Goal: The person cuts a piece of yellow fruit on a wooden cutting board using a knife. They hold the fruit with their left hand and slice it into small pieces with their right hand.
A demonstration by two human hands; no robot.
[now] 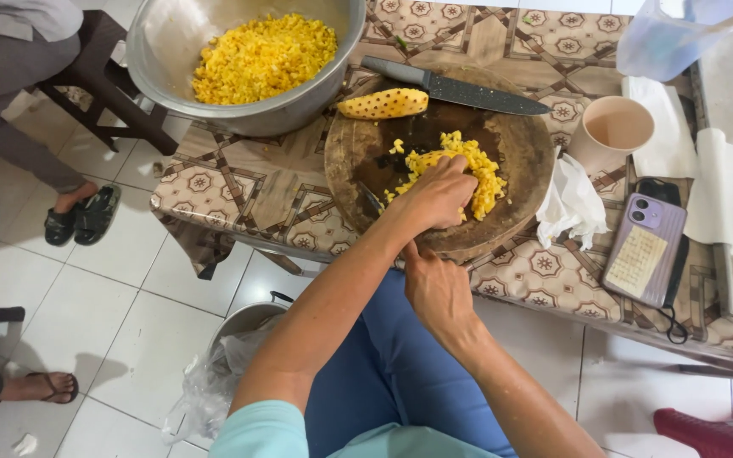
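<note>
My left hand (437, 193) lies cupped on a pile of chopped yellow pineapple (478, 170) on a round wooden cutting board (526, 144), fingers curled around some pieces. My right hand (437, 288) sits at the table's near edge just below the board's rim; its fingertips are hidden under the edge. A peeled pineapple chunk (383, 103) rests at the board's far side, beside a long speckled knife (460, 88). A big metal bowl (163, 51) holding diced pineapple (263, 55) stands at the far left of the table.
A beige cup (614, 127), crumpled tissue (568, 203), a purple phone (645, 250), a paper roll (716, 187) and a clear jug (668, 38) sit to the right. A bag-lined pot (243, 326) stands on the tiled floor. Other people's sandalled feet (82, 216) are at left.
</note>
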